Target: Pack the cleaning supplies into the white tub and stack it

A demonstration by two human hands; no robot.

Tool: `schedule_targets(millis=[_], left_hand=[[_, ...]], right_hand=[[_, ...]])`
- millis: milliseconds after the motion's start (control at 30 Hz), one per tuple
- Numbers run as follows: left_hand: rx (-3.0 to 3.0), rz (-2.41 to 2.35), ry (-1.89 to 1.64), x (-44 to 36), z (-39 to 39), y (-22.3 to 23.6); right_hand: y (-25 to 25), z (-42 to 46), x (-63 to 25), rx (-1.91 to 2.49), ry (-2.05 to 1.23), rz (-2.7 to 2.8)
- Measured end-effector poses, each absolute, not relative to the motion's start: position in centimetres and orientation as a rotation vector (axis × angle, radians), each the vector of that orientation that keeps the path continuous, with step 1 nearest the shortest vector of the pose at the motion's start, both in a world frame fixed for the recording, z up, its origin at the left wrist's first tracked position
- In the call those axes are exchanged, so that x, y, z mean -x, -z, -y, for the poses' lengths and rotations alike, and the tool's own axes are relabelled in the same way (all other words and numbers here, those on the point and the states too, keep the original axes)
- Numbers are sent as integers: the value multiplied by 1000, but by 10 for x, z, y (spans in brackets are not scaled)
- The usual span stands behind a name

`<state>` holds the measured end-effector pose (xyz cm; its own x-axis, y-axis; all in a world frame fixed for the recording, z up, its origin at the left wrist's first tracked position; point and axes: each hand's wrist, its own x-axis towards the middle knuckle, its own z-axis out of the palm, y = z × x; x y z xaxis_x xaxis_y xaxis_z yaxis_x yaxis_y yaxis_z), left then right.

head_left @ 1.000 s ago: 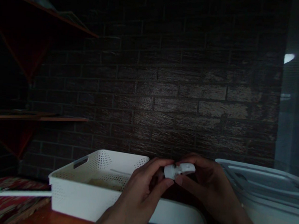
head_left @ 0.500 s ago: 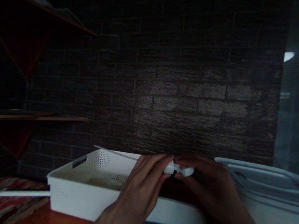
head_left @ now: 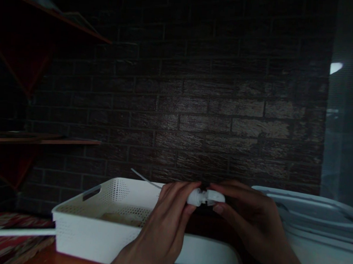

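Observation:
In front of the dark wall both my hands hold a white plastic pump head (head_left: 216, 196), its spout side toward the right. My left hand (head_left: 167, 222) pinches its round collar (head_left: 194, 197) between thumb and fingers. A thin pale tube (head_left: 144, 178) sticks out to the upper left from behind the left fingers, seemingly part of the same pump. With thumb and index finger, my right hand (head_left: 251, 218) grips the head's right end. A narrow neck shows between the two hands. Dim light hides the finer details.
A white perforated basket (head_left: 85, 235) stands at left, behind my left hand. Below my hands is a white rounded tub (head_left: 208, 248); a lidded container (head_left: 321, 242) sits at right. Shelves (head_left: 69, 143) jut from the left. A white rod (head_left: 20, 232) lies beside red patterned cloth.
The tube has swung to a steeper slant and shows less length. More of the pump's collar and neck is exposed between my hands. The view has shifted slightly.

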<state>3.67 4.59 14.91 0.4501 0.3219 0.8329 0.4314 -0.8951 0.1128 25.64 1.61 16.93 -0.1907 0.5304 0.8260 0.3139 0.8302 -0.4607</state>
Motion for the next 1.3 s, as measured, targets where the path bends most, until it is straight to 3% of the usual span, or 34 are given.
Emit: schedule_targets(millis=[767,1033,1300], left_hand=[[2429,656,1417,-37,-44,-149],[2422,616,1597,-36,-59,-149],[2179,509,1620,-35,-63,-147]], right_hand=[[-164,-28,-249,648,-464,1582],[-168,-33,-257,548,-283,1721],[-168,-26,-254,519,-321,1819]])
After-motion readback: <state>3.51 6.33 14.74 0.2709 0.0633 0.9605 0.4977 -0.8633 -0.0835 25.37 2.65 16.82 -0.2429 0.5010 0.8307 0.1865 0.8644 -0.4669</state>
